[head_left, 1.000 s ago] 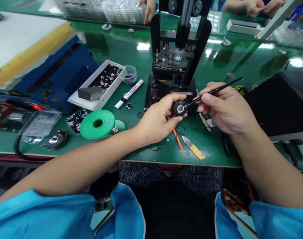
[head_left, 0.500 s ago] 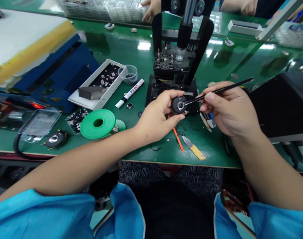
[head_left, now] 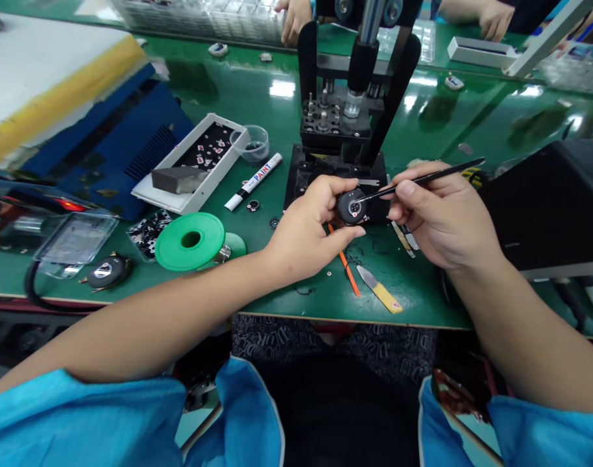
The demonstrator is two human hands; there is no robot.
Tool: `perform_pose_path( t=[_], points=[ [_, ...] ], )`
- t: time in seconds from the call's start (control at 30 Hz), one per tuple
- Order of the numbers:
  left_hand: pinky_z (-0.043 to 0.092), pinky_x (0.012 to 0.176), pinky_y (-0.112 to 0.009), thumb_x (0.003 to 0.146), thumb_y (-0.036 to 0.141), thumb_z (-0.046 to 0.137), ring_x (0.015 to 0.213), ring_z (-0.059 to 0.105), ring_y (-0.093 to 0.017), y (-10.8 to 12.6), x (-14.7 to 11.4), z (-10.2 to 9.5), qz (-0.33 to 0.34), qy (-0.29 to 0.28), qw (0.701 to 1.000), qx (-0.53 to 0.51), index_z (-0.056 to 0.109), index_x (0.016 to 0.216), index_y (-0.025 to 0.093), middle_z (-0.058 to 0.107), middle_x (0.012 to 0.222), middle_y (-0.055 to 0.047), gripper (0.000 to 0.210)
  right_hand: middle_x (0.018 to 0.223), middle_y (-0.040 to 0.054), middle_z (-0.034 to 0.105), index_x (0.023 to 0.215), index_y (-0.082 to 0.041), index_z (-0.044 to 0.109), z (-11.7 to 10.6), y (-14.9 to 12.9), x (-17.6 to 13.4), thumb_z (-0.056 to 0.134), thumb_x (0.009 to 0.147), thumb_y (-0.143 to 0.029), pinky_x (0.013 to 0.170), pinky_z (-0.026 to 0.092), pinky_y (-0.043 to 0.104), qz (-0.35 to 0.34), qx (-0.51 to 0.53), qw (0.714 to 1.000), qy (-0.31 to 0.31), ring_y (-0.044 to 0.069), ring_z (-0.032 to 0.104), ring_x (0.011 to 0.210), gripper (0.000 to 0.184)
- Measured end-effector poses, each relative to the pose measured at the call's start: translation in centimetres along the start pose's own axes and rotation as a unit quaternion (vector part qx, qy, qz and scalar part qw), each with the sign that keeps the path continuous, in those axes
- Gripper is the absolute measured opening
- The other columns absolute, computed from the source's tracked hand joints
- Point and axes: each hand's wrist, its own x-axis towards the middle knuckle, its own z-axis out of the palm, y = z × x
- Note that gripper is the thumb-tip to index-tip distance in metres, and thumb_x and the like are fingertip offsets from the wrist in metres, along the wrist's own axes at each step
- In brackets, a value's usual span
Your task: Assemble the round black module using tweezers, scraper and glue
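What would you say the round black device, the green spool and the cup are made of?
Device: probably plastic, dull black, with a shinier centre ring. Spool: likely moulded plastic, smooth, evenly green. Cup: seemingly clear plastic, as green shows through; possibly glass.

- Far middle: the black press blocks forward reach.
- Left: green spool, paint marker and white tray obstruct sideways passage from the left hand.
- Right: a black box limits the right hand.
- Near: room between the hands, above the orange stick and yellow-handled blade.
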Motion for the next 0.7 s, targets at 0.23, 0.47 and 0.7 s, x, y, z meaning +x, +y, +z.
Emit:
perform_pose_path(
  t=[0.23,0.47,0.7],
  points=[
    [0.069,0.109,-0.049,0.089,0.018,0.088,0.123,0.082,-0.03,0.13,0.03,0.08,0.015,-0.013,1.0,-0.002,0.058,0.14,0.024,0.079,0.127,-0.007,0.059,0.081,-0.0052,0.079,0.088,-0.028,0.079,0.03,-0.16,0.14,0.111,0.072,-0.046,0.053,0.054,0.019,0.034,0.041,0.999,-0.004,0.008,0.066,0.061,0.04],
    [0.072,0.101,-0.044,0.088,0.018,0.088,0.111,0.084,-0.026,0.12,0.38,-0.07,-0.021,0.001,0.999,-0.047,0.057,0.14,0.025,0.08,0.124,-0.006,0.06,0.08,-0.0062,0.078,0.087,-0.029,0.079,0.23,-0.42,-0.09,0.11,0.074,-0.047,0.053,0.054,0.02,0.035,0.036,0.998,-0.025,0.008,0.064,0.06,0.037],
    [0.07,0.107,-0.045,0.092,0.017,0.086,0.112,0.085,-0.025,0.26,0.27,-0.07,-0.024,-0.007,0.998,-0.064,0.056,0.141,0.024,0.079,0.124,-0.005,0.058,0.082,-0.0054,0.078,0.092,-0.03,0.081,0.21,-0.44,-0.25,0.109,0.077,-0.048,0.055,0.057,0.022,-0.017,0.015,1.0,0.014,0.01,0.068,0.063,0.037]
  ],
)
